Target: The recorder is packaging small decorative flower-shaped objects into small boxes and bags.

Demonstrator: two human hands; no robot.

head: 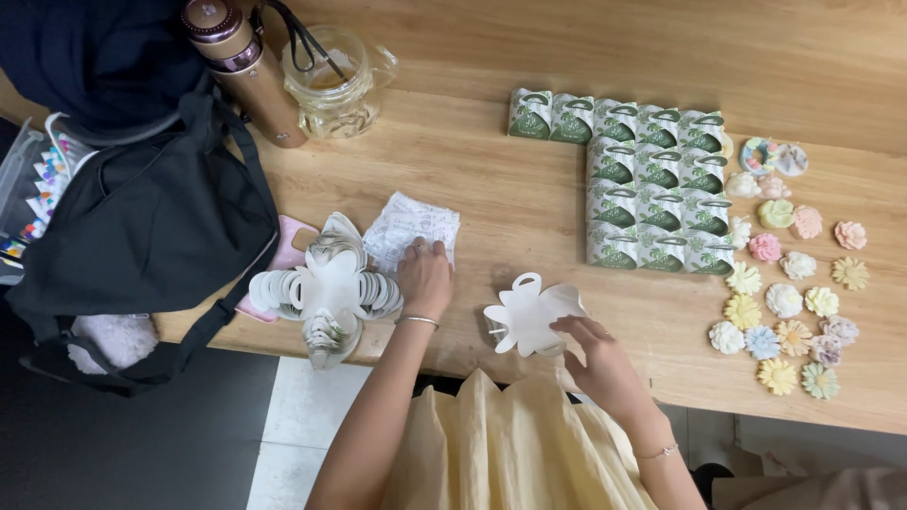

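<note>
My left hand (425, 279) rests with curled fingers on a white printed paper sheet (411, 227), right beside a stack of flat white cut-out box blanks (326, 293). My right hand (595, 359) pinches the edge of a single white box blank (527, 314) lying near the table's front edge. Several folded green-and-white small boxes (652, 179) stand in rows further back on the wooden table (510, 198). To their right lie several pastel flower-shaped pieces (784, 302).
A black bag (142, 227) covers the table's left end, with a pink flat thing under it. Behind stand a brown flask (250, 71) and a glass jar (335, 85) holding scissors. A box of coloured pens (38, 189) sits far left.
</note>
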